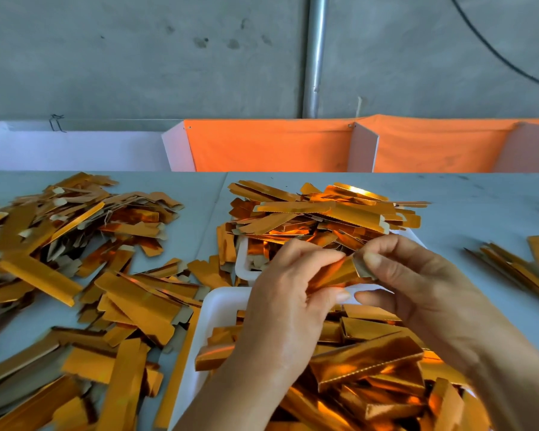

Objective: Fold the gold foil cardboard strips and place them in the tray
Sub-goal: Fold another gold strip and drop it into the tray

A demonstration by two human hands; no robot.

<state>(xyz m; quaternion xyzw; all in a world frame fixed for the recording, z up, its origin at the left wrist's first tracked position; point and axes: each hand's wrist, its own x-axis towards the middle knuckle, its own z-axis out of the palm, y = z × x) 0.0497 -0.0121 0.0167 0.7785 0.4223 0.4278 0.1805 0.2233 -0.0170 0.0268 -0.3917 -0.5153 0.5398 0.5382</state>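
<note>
Both hands [288, 293] [417, 275] pinching one gold strip [335, 272] over near white tray [218, 309] w/ folded strips [367, 356].

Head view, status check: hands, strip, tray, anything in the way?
Left hand and right hand both pinch one gold strip, mid-fold, above the near white tray. Tray already holds folded strips. Nothing blocks the drop.

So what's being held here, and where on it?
One gold foil strip, pinched by both hands: left hand along its body, right hand at its bare cardboard end.
</note>
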